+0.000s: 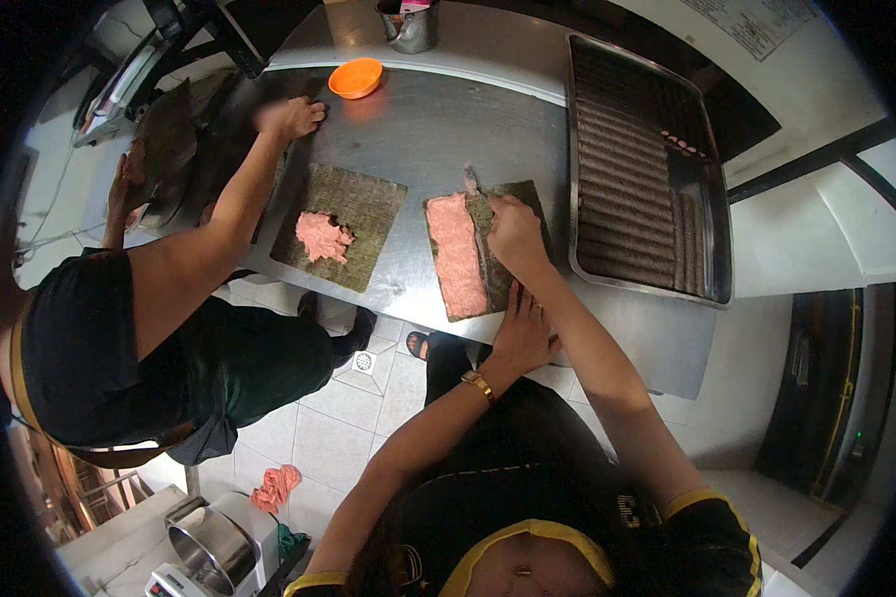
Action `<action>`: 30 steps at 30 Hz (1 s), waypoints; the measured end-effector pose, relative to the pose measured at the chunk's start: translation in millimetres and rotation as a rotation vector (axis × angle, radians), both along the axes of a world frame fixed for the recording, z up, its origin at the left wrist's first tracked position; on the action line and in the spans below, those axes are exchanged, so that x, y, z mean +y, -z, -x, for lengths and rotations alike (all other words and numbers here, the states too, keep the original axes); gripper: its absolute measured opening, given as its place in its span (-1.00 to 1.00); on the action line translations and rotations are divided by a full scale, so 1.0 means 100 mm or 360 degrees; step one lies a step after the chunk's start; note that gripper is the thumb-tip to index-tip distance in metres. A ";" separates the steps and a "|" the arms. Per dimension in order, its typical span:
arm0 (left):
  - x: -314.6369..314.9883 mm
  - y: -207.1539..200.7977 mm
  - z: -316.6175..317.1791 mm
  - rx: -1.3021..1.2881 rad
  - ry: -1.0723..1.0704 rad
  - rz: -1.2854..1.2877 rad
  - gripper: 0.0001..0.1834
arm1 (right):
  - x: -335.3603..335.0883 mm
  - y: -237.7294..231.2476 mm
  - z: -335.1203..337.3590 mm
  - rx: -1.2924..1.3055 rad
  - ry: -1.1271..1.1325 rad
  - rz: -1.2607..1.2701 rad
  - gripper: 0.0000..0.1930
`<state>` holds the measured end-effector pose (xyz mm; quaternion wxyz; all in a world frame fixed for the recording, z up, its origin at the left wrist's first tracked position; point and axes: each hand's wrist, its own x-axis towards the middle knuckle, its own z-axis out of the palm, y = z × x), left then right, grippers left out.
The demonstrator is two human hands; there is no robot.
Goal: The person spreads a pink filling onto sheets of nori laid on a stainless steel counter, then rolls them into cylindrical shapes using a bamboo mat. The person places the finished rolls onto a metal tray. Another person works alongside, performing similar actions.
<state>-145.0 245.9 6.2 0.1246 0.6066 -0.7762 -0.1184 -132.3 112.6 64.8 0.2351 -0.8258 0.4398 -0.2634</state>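
Pink ground paste [456, 257] covers the left part of a dark green seaweed sheet [528, 199] on the steel table. My right hand [516, 234] is closed over the sheet at the paste's right side. Its fingertips meet a narrow grey-green strip there; I cannot tell whether that is a folded sheet edge or a tool. A small pale piece [470, 179] sticks out beyond the far edge. My left hand [526, 336], with a gold watch on the wrist, rests fingers outstretched at the sheet's near right corner.
Left of mine, another seaweed sheet [368, 214] carries a paste mound [324, 237]. A co-worker's hand [294, 117] reaches near an orange bowl [355, 78]. At right, a large metal tray [574, 239] holds rows of dark rolls. A metal container [408, 28] stands at the back.
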 end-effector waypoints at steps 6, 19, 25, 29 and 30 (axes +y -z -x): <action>-0.02 0.01 0.01 -0.0033 0.0039 -0.0189 -0.15 | 0.23 -0.18 0.29 0.0254 -0.0002 -0.0195 -0.62; -0.01 0.15 0.06 0.0161 -0.0140 0.0292 0.03 | 0.97 0.07 -0.11 0.1024 0.0055 -0.0210 -0.53; 0.01 0.11 0.00 -0.0007 -0.0168 0.0271 0.06 | 0.90 -0.10 0.18 0.0720 -0.0066 -0.0086 -0.43; 0.01 0.06 0.03 0.0112 -0.0098 0.0202 0.06 | 0.91 -0.26 0.32 0.1408 0.0053 -0.0209 -0.40; 0.00 0.06 0.02 0.0136 -0.0082 0.0189 0.05 | 1.02 -0.08 0.31 0.2116 0.0146 0.0169 -0.36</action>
